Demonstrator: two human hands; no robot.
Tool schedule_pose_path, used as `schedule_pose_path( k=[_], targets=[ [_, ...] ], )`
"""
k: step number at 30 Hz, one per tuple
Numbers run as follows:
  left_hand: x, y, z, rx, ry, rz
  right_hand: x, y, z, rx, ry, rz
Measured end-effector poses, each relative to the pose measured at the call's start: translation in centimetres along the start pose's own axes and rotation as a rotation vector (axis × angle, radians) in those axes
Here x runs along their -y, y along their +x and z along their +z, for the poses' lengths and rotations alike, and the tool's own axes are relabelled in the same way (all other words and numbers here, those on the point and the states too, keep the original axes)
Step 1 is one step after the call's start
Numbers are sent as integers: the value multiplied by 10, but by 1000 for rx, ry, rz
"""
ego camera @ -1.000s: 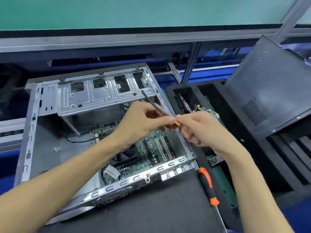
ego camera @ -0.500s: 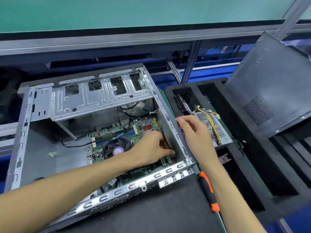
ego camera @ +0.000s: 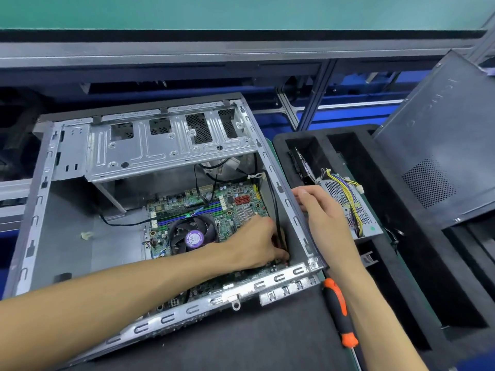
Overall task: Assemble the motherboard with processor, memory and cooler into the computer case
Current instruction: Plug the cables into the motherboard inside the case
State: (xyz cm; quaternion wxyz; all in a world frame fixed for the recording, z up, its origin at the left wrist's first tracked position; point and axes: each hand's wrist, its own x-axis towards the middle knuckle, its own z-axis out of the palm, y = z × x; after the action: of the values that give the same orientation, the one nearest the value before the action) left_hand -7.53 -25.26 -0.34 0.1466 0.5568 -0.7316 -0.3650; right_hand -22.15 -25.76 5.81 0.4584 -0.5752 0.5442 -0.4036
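Note:
The open metal computer case lies on its side on a dark mat. Inside it sits the green motherboard with its black cooler fan and the memory slots just above the fan. My left hand reaches down to the board's lower right corner and pinches the end of a thin black cable that runs down along the right wall. Its fingertips hide the cable's end. My right hand grips the case's right rim from outside, fingers hooked over the edge.
A silver drive cage spans the case's far end. An orange-and-black screwdriver lies right of the case. A black foam tray holds a power supply with coloured wires. The dark side panel leans at the far right.
Both hands held the cable's end up above the case. My left hand has since gone down with it to the board's corner, and my right hand moved onto the case rim.

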Motion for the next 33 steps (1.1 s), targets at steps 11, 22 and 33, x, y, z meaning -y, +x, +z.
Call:
schedule_pose_path(
  k=[11,22,33],
  targets=[
    [-2,-3,5,-46,-99,-53,1,-1,0,-1,28,6],
    [-6,-7,10,-46,8,45,0,0,0,0,23,13],
    [-10,-12,9,-123,171,175,0,1,-1,5,-4,-10]
  ],
)
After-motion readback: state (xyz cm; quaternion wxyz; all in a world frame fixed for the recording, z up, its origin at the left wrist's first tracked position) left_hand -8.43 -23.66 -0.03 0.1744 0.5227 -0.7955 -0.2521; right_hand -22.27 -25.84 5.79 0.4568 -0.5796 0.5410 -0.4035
